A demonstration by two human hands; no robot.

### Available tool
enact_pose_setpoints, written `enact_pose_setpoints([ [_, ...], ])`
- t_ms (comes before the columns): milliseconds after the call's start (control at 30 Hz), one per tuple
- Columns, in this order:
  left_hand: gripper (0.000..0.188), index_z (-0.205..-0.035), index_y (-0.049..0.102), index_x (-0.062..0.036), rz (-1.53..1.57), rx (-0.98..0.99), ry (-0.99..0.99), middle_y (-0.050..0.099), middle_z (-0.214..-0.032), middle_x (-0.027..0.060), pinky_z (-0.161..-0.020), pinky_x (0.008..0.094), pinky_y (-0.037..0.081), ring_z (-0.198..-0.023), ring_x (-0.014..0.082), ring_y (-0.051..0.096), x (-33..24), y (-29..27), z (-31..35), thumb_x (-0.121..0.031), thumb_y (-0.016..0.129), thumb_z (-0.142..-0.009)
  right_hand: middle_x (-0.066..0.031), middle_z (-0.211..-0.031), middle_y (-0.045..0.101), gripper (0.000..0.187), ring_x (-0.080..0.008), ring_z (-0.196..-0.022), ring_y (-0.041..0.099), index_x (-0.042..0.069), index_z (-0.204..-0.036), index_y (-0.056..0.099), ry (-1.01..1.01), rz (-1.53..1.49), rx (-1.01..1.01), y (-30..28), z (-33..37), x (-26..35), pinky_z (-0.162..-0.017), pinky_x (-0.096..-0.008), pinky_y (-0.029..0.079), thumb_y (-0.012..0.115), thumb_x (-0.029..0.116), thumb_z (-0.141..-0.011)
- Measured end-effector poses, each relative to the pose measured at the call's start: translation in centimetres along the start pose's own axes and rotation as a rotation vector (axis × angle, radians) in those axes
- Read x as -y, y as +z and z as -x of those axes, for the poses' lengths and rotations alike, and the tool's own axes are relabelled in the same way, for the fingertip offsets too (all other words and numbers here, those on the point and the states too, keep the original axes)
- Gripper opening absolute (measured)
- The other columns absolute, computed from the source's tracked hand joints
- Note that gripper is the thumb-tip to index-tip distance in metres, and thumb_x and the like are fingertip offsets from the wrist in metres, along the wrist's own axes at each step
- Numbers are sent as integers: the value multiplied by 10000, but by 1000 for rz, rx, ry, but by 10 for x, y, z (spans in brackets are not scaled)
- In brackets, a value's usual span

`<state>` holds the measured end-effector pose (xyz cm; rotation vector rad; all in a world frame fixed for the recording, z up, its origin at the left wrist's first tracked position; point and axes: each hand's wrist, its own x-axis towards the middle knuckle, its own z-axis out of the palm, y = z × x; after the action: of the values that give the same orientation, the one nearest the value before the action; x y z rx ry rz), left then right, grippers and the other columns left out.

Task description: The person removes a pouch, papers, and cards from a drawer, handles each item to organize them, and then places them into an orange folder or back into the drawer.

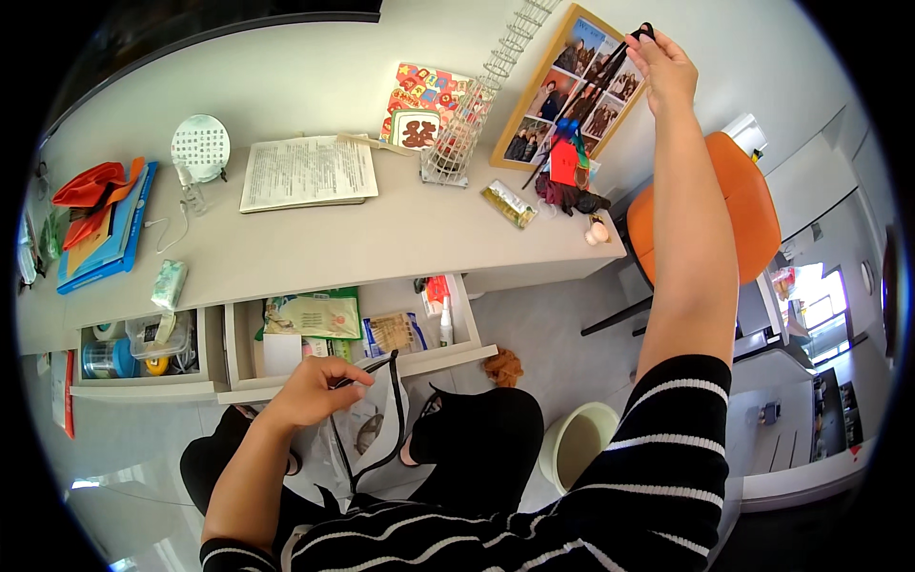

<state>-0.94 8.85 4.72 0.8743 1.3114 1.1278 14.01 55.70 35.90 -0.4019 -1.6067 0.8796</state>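
My right hand (664, 71) is raised at the far right, its fingers closed on a looped black cord (618, 57). Down across a wooden photo frame (510, 133) the cord hangs, its lower end among a red tag (569, 162) and a dark bundle (572, 196) on the desk. Over my lap, my left hand (322, 389) pinches the black edging of a clear plastic bag (386, 434). The bag's mouth is spread in a narrow loop, and its lower part lies between my legs. Just beyond this hand is an open drawer (486, 355) with several packets inside.
On the desk (400, 234) are an open booklet (310, 173), a wire rack (457, 143), a round mirror-like disc (201, 148), stacked folders (114, 229) and a tissue pack (170, 284). A second open drawer (143, 389) holds jars. An orange chair (743, 200) and bin (578, 443) stand right.
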Motion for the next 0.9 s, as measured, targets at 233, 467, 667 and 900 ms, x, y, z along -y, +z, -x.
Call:
enact_pose_setpoints([
  [233,153,-945,677,1,-13,-1,12,614,-736,31,-558,228,452,-604,92,559,-4,6,1,-36,646,-800,-151,-984,614,237,-250,-894,654,-96,-1079,549,-120,-41,41,4,-5,54,-755,-282,570,580,5,-867],
  [467,176,-961,672,5,19,-4,59,588,-720,6,-541,226,472,-614,72,531,2,8,4,-84,650,-810,-126,-1001,610,230,-197,-897,626,-40,-1103,546,-97,-69,48,15,8,108,-754,-266,537,557,41,-888],
  [667,173,-952,672,8,8,-22,64,580,-708,2,-528,222,472,-604,63,522,4,8,3,-84,653,-807,-121,-994,610,215,-196,-889,626,-52,-1096,544,-75,-80,125,33,15,123,-760,-271,538,539,20,-893],
  [900,176,-947,672,9,-17,-48,66,574,-701,7,-527,222,456,-595,66,519,5,10,7,-86,648,-800,-111,-951,616,199,-181,-846,627,-48,-1073,557,-46,-130,244,86,22,119,-731,-256,540,555,13,-884],
])
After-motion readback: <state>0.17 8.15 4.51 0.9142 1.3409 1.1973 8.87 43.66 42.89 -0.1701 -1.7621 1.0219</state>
